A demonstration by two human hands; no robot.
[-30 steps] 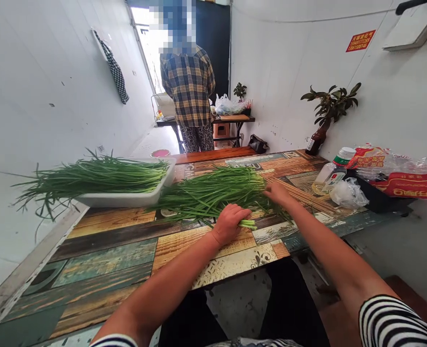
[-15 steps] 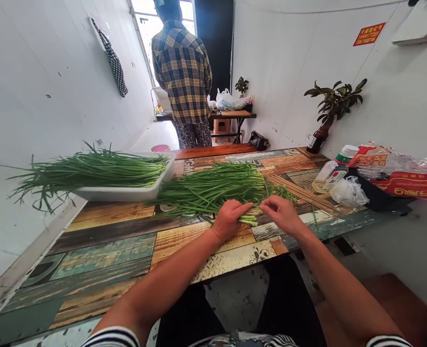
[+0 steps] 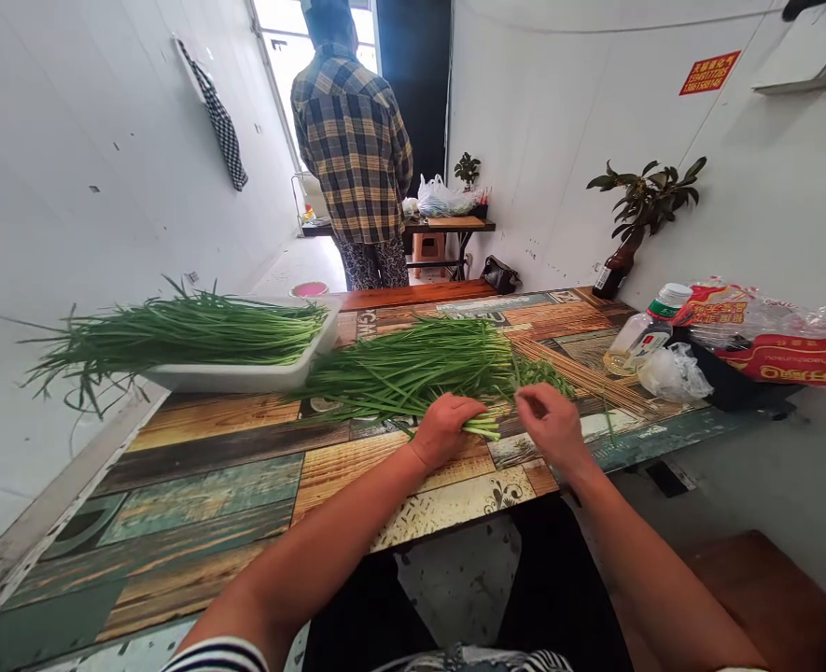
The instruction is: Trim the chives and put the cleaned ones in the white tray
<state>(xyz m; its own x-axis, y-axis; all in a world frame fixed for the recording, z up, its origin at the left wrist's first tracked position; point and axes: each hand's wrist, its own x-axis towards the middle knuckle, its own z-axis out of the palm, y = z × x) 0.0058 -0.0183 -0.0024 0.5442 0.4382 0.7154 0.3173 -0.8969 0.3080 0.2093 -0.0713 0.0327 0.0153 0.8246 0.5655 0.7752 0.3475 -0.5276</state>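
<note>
Grip, left: our left hand [image 3: 444, 431] closed firmly over the pale ends of a bunch of garlic chives [image 3: 413, 373], which lies across the plank-print worktop [image 3: 195, 485]. Grip, right: our right hand [image 3: 551, 427] raised just beside the bunch, fingers curled together; whether they pinch anything, we cannot tell. Also on the worktop: a white tray [image 3: 245, 378] piled with more garlic chives [image 3: 175, 334], bamboo skewers [image 3: 581, 378] and a plastic bottle [image 3: 637, 341].
</note>
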